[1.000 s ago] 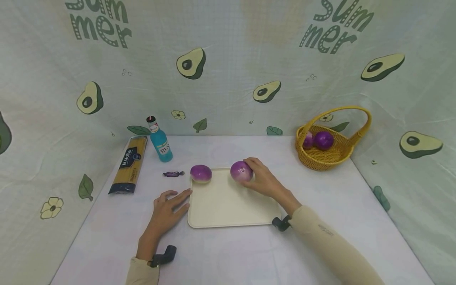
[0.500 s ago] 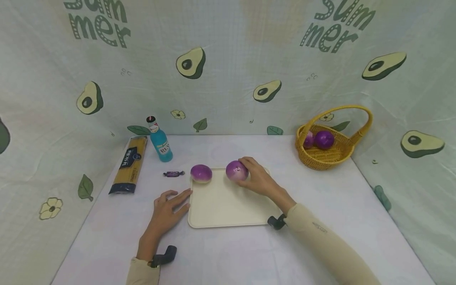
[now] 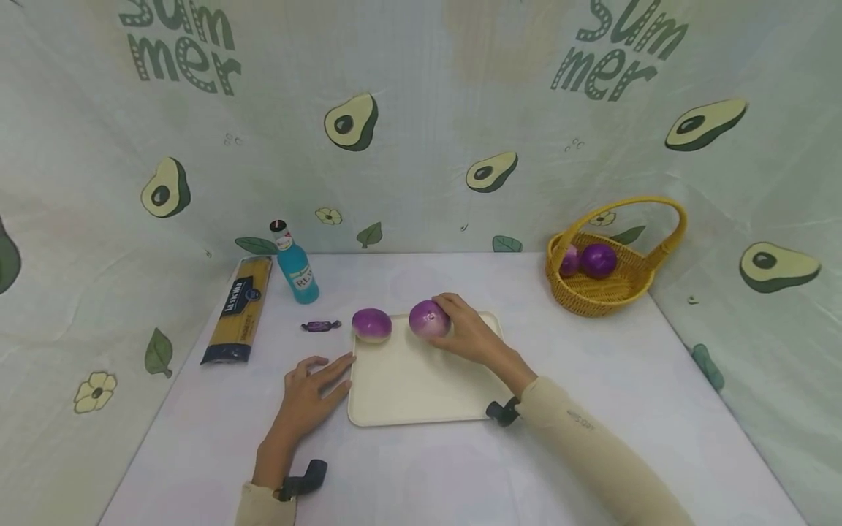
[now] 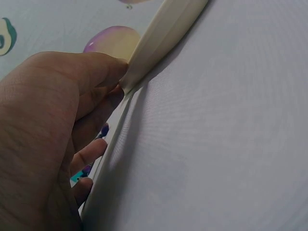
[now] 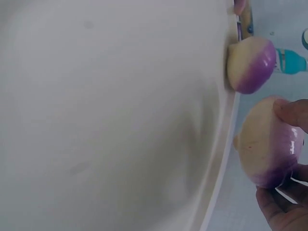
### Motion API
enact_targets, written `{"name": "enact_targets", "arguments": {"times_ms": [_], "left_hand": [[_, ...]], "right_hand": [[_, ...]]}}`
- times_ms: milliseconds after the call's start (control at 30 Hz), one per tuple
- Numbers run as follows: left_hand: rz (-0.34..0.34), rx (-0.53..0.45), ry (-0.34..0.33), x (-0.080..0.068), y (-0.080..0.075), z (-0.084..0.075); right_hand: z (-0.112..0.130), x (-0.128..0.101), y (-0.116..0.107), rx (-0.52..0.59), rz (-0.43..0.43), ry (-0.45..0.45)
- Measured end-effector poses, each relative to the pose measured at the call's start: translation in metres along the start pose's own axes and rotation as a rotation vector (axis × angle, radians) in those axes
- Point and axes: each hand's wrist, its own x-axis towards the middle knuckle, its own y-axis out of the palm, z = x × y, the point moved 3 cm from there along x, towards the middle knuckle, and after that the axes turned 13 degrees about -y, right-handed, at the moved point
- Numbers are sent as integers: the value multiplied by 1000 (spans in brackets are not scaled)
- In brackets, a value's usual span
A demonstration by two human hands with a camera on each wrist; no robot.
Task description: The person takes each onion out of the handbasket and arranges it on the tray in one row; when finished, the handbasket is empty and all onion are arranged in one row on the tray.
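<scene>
1. Your right hand [image 3: 470,334] holds a purple-and-white turnip [image 3: 429,319], fingers curled round its far side. It sits low over the far edge of the cream tray [image 3: 421,387]. The right wrist view shows its pale underside facing the tray wall; whether it touches the tray I cannot tell.
2. A second turnip [image 3: 371,324] rests at the tray's far-left corner, near the held one but apart. Set yours down with a gap between them, so neither gets knocked.
3. Lower it onto its flatter pale side. A round root placed on its curve is likely to roll toward the rim.
4. Your left hand [image 3: 309,389] lies flat on the bench, fingers extended and holding nothing, fingertips against the tray's left edge. In the left wrist view the thumb meets the rim. Use that contact to brace the tray against sliding.
5. Loosen the fingers only once the turnip bears its own weight, then draw the hand back toward you, clear of both roots.
6. The candy [image 3: 320,326], blue bottle [image 3: 296,265] and pasta packet [image 3: 240,308] stand left of the tray, well out of the way.
</scene>
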Motion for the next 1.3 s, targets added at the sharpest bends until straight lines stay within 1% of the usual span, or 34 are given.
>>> {"name": "enact_targets", "arguments": {"times_ms": [200, 333, 533, 733, 1000, 1300], "left_hand": [[-8, 6, 2, -6, 0, 4], [-16, 10, 3, -7, -1, 6], [-19, 1, 10, -3, -2, 5], [-21, -12, 16, -1, -3, 3], [-9, -9, 21, 2, 0, 4], [-12, -12, 29, 3, 1, 3]], "right_hand": [[4, 3, 9, -1, 16, 2], [7, 7, 13, -7, 24, -19], [7, 12, 16, -31, 27, -32], [8, 17, 18, 0, 29, -31], [4, 18, 25, -8, 39, -16], [1, 21, 30, 3, 51, -2]]}}
